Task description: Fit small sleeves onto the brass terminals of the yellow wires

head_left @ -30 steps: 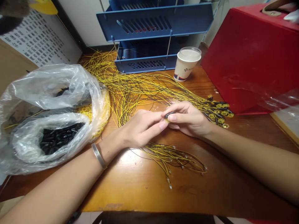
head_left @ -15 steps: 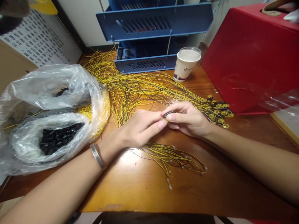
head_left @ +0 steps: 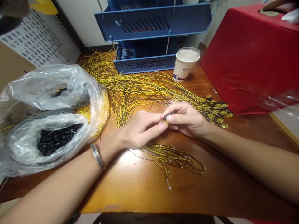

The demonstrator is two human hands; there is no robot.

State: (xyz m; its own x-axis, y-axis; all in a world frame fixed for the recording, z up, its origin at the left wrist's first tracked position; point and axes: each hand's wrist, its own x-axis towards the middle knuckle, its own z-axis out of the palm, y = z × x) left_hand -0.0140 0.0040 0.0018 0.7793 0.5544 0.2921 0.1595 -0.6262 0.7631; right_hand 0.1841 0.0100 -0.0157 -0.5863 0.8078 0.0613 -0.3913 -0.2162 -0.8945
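I'm watching both hands meeting over the middle of the worktop (head_left: 112, 193), with a small black tube (head_left: 168, 115) sitting between them. The right hand (head_left: 187, 119) is doing the firmer holding: its fingers are closing around the tube, the thumb lying along the near side. A sliver of a yellow piece (head_left: 166, 122) is peeking out just below. The left hand (head_left: 140, 129) is coming in from the other side with its thumb and forefinger nearly together beside that piece; I can't tell whether they are gripping it or merely steadying it.

For such close work, I'd say the right-hand pinch wants to be snug but not crushing, and the left should be supporting in line with it, so nothing is twisting or slipping. Resting the wrists would probably help too. The loose wires (head_left: 173, 154) are lying just in front, their clear tips spreading towards the right, so a dropping forearm could be snagging them. Beyond the hands, a larger bundle of wires (head_left: 144, 84) is stretching across the worktop.
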